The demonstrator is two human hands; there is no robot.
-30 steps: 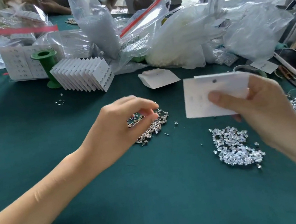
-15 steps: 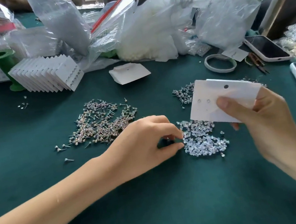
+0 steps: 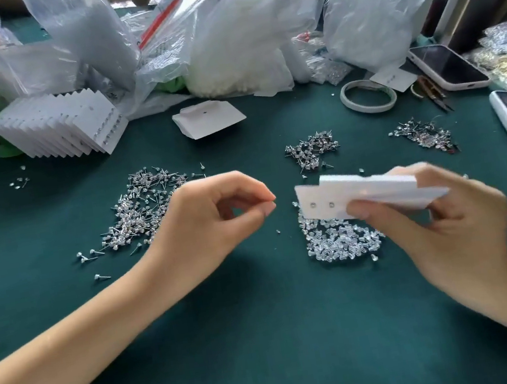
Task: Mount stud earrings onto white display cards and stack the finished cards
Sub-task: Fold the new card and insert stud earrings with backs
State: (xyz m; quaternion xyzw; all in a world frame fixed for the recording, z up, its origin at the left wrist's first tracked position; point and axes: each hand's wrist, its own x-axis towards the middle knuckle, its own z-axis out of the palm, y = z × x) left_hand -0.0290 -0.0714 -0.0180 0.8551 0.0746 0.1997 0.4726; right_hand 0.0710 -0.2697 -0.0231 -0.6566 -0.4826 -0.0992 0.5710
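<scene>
Since the frame half a second earlier, the left hand (image 3: 213, 221) has lifted off the heap of clear backs (image 3: 341, 239) and now hangs beside the display card (image 3: 362, 196), while the card has tipped flatter and reads slightly blurred. Thumb and forefinger of the left hand are pressed together at the tips as if pinching a small part; whether anything sits between them cannot be told at this size. The right hand (image 3: 443, 224) grips the card stack, thumb (image 3: 359, 210) on the near face and the other fingers curled behind, holding it in the air just above the heap of backs and near the left fingertips. This grip likely leaves the card's free left end exposed so a back can be pushed on from that side. The card is white and rectangular, apparently several layers thick at its right edge, with two small studs seated side by side near its left end. Loose stud earrings (image 3: 143, 216) lie in a broad scatter on the green table (image 3: 268, 338) left of the hands, with two smaller scatters farther back. Finished cards (image 3: 69, 124) stand fanned at the far left, and blank cards (image 3: 210, 117) lie flat behind the work area, both within reach. Plastic bags (image 3: 247, 36) crowd the far edge of the table.
</scene>
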